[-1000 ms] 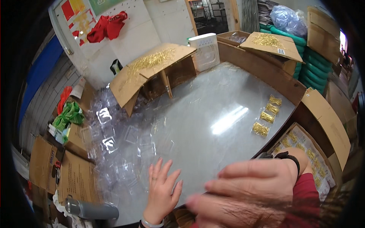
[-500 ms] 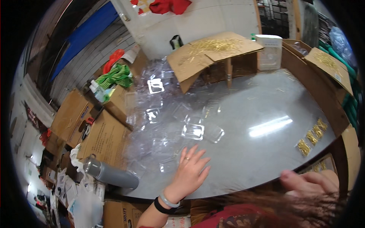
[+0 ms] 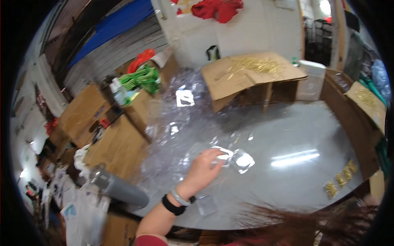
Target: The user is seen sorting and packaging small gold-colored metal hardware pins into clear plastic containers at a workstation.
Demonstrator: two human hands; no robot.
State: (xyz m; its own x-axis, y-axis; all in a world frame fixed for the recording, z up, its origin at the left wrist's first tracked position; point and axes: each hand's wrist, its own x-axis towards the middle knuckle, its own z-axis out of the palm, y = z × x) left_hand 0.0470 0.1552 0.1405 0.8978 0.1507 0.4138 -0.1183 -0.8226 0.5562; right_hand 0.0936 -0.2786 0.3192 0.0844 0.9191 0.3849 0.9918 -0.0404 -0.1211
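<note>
Gold bundles (image 3: pixel 341 178) lie rowed at the right of the counter (image 3: pixel 262 201), seemingly done; heaped clear trays (image 3: pixel 184 98) look unfilled, and loose gold (image 3: pixel 262 64) tops the cardboard (image 3: pixel 219 85). The left hand (image 3: pixel 205 167) curls half-closed at one tray (image 3: pixel 224 152), grip unclear; I cannot tell the right hand's state.

Interior under moderate artificial light. A doubled, streak-like lamp reflection crosses the grey tabletop (image 3: pixel 287 135); clear plastic trays (image 3: pixel 243 160) glare white. Shadow darkens the space beneath the cardboard sheet (image 3: pixel 250 80). Motion blur softens detail; fisheye curvature meets a black rim.
</note>
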